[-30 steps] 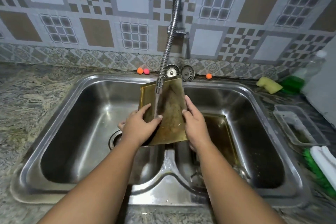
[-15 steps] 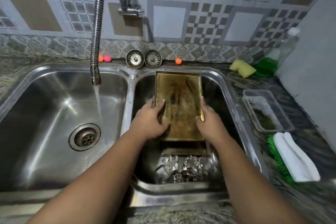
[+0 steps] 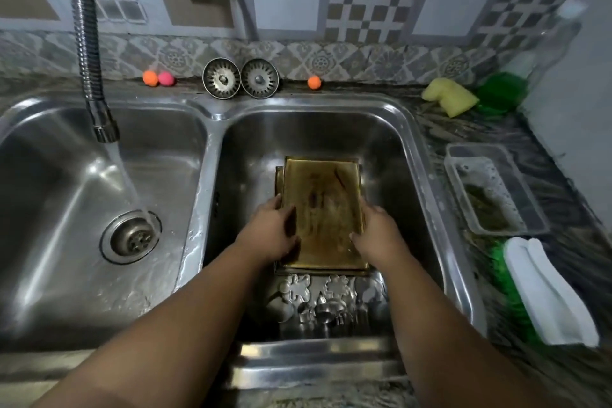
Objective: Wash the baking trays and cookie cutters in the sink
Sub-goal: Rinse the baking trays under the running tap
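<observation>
Stained baking tray (image 3: 323, 205), each grip of your left hand (image 3: 272, 232) and right hand (image 3: 378, 232) pinching an edge: stacking step; sponge (image 3: 451, 97) probably next.

- The top tray (image 3: 323, 205) is a gold-coloured rectangle with brown stains across its face. It lies almost flat in the right basin of the sink (image 3: 205, 156), gripped at its side edges by the left hand (image 3: 270, 235) and the right hand (image 3: 377, 235).
- The second tray (image 3: 279, 179), same colour, sits directly beneath; only its left rim and near edge show.
- The cookie cutters (image 3: 318, 301), shiny metal, lie clustered on the basin floor just in front of the trays.
</observation>
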